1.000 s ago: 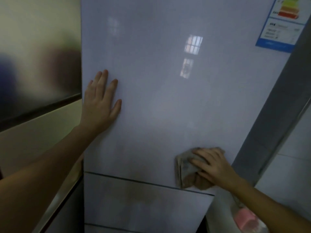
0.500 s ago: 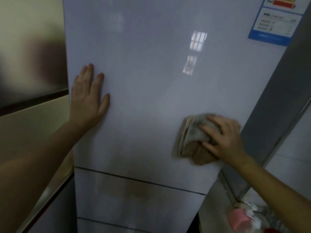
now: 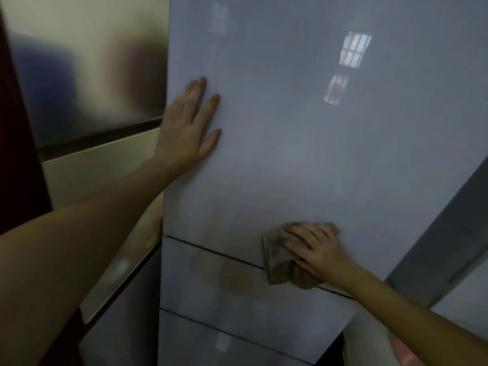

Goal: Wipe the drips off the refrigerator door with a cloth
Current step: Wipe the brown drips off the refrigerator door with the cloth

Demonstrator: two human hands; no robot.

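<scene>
Right hand (image 3: 320, 253) gripped bunched cloth (image 3: 277, 257) on refrigerator door (image 3: 290, 128) at lower seam, cloth bulging out left. Left hand (image 3: 187, 130) flat, outspread, upper left.

Two grips, left grip (image 3: 184, 128), right grip (image 3: 322, 252); one cloth (image 3: 277, 257); one refrigerator door (image 3: 290, 141)

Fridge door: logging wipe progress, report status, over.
Left hand flat on refrigerator door, upper left. Right hand holds cloth pressed at lower seam. Nothing blocking.
</scene>
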